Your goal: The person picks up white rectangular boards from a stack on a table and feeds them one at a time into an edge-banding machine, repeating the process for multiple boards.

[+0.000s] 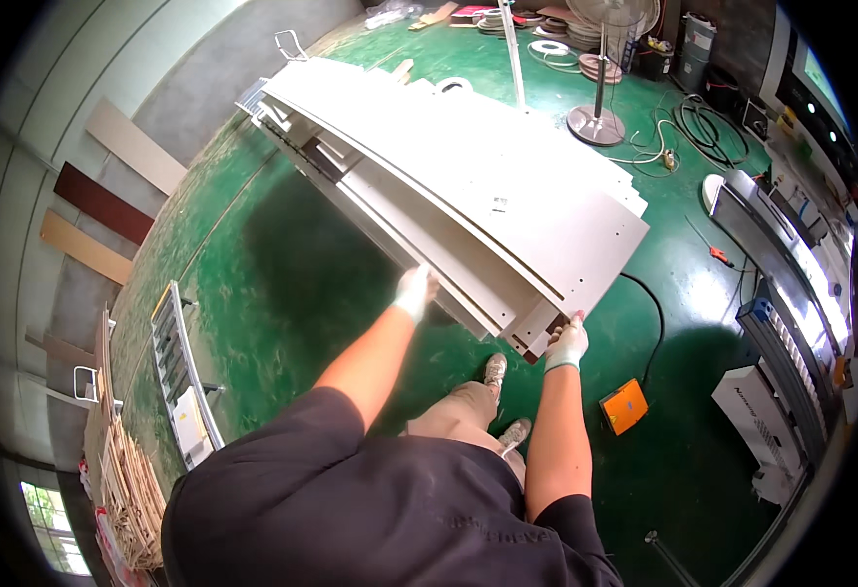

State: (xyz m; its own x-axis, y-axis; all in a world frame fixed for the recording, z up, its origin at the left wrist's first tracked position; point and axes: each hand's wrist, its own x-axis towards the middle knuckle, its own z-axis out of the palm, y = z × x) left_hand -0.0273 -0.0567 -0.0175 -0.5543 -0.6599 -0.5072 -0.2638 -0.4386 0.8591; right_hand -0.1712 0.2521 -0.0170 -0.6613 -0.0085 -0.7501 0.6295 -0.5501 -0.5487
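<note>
Both gloved hands (416, 292) (568, 342) closed on white panel (507, 196).

Glossy green floor (282, 293), grey wall (47, 147), pedestal fan (600, 68), window (52, 523) low left.

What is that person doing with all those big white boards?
A person in white gloves stands on a green floor at the near end of a stack of long pale boards. The left hand grips the stack's left edge, and the right hand holds its near corner. An orange box lies on the floor by the feet, and a standing fan is beyond the boards.
</note>
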